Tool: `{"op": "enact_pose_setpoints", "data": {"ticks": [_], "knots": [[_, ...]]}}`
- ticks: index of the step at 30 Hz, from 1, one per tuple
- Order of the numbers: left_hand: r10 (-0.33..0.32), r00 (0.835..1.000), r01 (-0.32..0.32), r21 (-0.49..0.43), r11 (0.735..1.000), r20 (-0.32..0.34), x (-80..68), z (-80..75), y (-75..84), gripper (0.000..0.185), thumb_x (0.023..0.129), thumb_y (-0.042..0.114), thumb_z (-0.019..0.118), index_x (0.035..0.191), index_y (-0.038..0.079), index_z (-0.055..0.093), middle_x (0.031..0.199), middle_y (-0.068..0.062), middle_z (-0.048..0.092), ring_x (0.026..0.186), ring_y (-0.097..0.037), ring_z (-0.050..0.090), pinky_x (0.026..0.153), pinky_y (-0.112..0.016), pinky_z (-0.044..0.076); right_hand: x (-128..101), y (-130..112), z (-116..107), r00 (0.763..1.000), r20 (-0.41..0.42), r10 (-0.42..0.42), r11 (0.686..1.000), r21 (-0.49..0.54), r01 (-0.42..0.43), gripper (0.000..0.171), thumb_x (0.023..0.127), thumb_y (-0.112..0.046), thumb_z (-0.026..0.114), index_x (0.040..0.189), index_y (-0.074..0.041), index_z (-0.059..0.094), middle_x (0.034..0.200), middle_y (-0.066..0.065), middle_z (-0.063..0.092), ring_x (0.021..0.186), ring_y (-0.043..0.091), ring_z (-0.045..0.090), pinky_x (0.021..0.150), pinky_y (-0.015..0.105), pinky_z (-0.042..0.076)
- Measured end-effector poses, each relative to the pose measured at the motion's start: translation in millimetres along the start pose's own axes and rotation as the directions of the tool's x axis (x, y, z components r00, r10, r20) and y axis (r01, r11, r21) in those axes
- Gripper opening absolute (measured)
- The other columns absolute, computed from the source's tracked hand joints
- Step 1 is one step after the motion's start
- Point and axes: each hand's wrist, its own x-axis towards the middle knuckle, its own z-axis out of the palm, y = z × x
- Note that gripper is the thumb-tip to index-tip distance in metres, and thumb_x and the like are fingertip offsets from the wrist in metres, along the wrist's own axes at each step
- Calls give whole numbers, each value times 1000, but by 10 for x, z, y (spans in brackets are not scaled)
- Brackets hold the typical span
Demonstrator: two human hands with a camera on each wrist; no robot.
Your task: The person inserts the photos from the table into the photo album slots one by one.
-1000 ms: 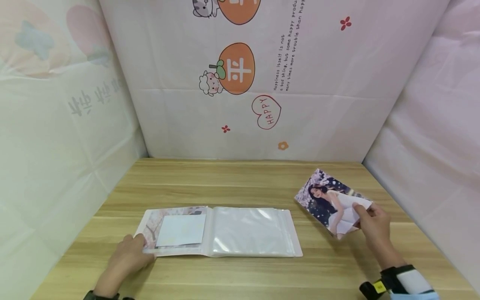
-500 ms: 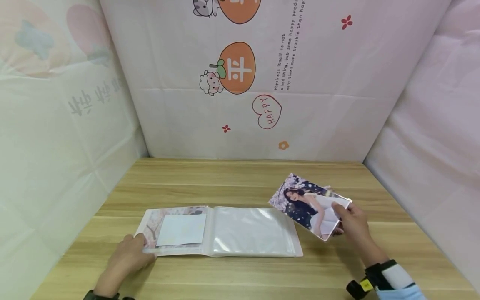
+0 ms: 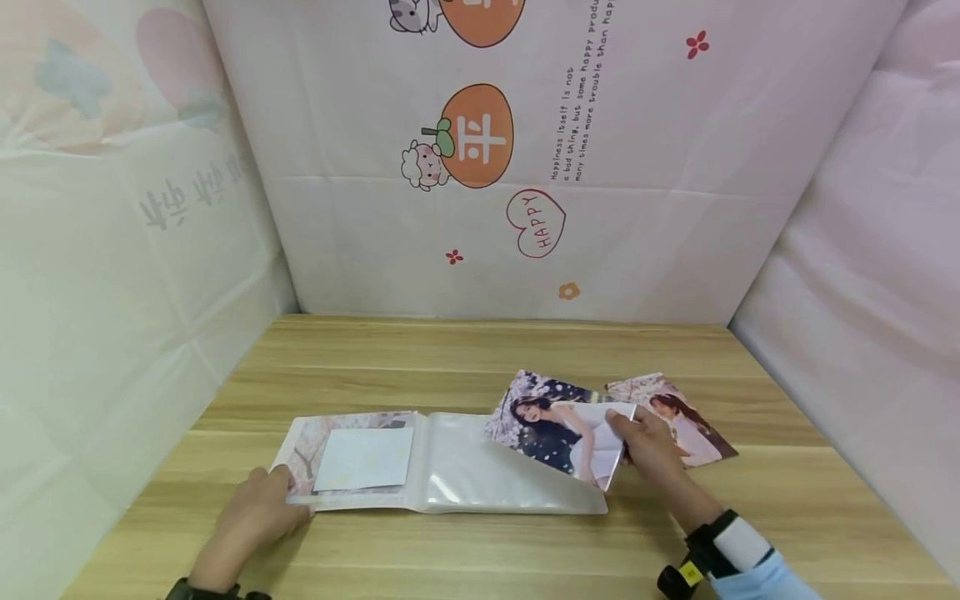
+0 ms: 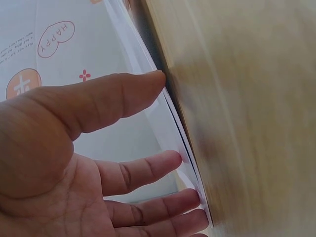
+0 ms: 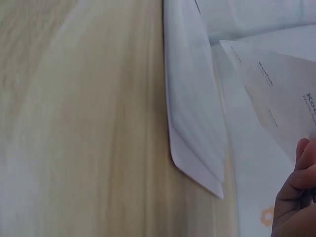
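Note:
An opened photo album lies flat on the table, its clear plastic pocket pages on the right side. My left hand rests at the album's lower left corner; in the left wrist view its extended thumb and fingers touch the edge. Between thumb and fingers my right hand pinches the right end of a photo of a person in a white dress. The photo is tilted above the pocket page and covers its upper right part. Its white back with Kodak lettering faces the right wrist camera.
A second photo with pink tones lies on the table behind the right hand, partly covered by it. On the album's left inner cover is a pale blank card. Printed white cloth walls close off the table's back and sides.
The right hand has carried the photo leftward from beside the album to over its right page. This uncovers the second photo on the table. The left hand stays in place.

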Motion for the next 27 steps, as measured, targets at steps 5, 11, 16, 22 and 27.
{"op": "enact_pose_setpoints", "data": {"ticks": [5,11,16,22,27], "knots": [[-1,1000,1,0,1000,5,0,-10,15,44,70,28,72,94,-4,54,83,-14,45,74,-28,45,57,-41,41,-63,20,211,998,46,29,999,31,-31,23,93,-15,56,99,6,50,60,1,53,44,8,43,39,22,38],[0,1000,0,0,1000,13,-4,-23,21,44,70,27,72,96,-4,54,83,-14,46,74,-28,45,57,-41,41,-114,21,361,992,124,38,998,53,-45,22,94,-13,54,100,8,52,59,3,54,42,9,42,39,20,36],[0,1000,0,-4,1000,23,8,-30,19,47,70,26,73,105,-1,56,87,-16,48,75,-28,46,55,-40,42,-134,-15,475,986,157,62,996,54,-71,26,94,-15,54,107,8,54,61,3,55,44,9,41,41,19,37],[11,1000,-11,6,1000,26,23,-28,8,43,70,26,73,103,2,60,88,-15,50,78,-29,48,58,-42,43,-147,-50,629,982,171,83,995,47,-92,24,94,-16,55,108,3,55,64,6,57,47,11,42,42,20,37],[15,1000,-15,13,1000,22,35,-23,2,44,70,27,73,102,1,60,87,-14,50,79,-29,48,60,-43,43,-165,-73,753,970,236,58,996,49,-71,27,94,-19,55,108,4,55,68,7,58,48,12,43,43,21,37]]}}
